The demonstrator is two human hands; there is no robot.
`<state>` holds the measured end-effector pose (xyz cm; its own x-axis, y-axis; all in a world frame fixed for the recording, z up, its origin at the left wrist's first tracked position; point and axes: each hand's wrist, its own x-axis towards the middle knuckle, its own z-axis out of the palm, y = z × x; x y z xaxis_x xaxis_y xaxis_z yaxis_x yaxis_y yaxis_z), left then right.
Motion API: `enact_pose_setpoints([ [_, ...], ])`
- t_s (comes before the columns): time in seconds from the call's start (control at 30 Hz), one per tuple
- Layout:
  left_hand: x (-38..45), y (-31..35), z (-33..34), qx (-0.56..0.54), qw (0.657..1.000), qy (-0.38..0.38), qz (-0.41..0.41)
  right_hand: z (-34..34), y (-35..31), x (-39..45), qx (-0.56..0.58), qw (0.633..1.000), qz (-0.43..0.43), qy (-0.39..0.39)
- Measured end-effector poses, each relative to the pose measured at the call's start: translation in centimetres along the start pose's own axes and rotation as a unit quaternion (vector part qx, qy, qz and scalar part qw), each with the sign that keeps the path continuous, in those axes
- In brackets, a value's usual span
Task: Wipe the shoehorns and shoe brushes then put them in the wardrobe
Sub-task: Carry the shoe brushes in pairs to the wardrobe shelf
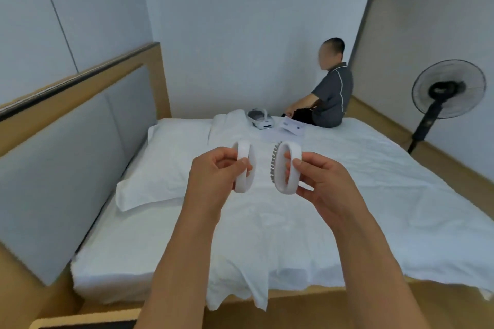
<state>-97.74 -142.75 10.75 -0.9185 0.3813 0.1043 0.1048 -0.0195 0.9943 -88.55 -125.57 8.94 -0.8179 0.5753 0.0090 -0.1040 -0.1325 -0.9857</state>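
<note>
Left hand (213, 171) pinching a white shoe brush (244, 167), fingers wrapped round its loop. Right hand (318, 179) gripping a second brush (287, 168), grey bristles leftward. Both above the bed (347, 195).

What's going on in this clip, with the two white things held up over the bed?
A person standing at the foot of a bed holds up two white oval shoe brushes, one per hand. The left hand grips the left brush by its loop handle; the right hand grips the right brush, whose grey bristles face left. No wiping cloth or wardrobe is in view. A second person sits on the far side of the bed.
</note>
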Motion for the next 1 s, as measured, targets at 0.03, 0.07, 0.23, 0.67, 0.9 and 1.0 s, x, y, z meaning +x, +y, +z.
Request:
enact_pose_setpoints([
  [0.03, 0.1, 0.2, 2.0, -0.002, 1.000, -0.017, 0.003, -1.9, -0.5, -0.4, -0.001, 1.000, -0.004, 0.023],
  [0.07, 0.2, 0.4, 3.5, -0.004, 1.000, -0.030, 0.006, -3.4, -0.9, -0.8, -0.002, 0.999, -0.005, 0.041],
  [0.23, -0.8, 1.3, 14.6, -0.020, 0.992, -0.120, 0.020, -13.7, -3.0, -3.3, 0.010, 0.990, -0.027, 0.140],
  [0.67, -7.4, 2.7, 42.5, -0.041, 0.955, -0.290, 0.052, -39.0, -7.3, -9.8, 0.025, 0.949, -0.085, 0.301],
  [0.9, -10.9, 3.2, 54.2, -0.055, 0.915, -0.391, 0.081, -49.1, -9.3, -13.6, 0.024, 0.915, -0.129, 0.382],
  [1.0, -11.5, 3.5, 58.8, -0.064, 0.898, -0.426, 0.086, -52.7, -10.0, -14.3, 0.026, 0.897, -0.143, 0.418],
])
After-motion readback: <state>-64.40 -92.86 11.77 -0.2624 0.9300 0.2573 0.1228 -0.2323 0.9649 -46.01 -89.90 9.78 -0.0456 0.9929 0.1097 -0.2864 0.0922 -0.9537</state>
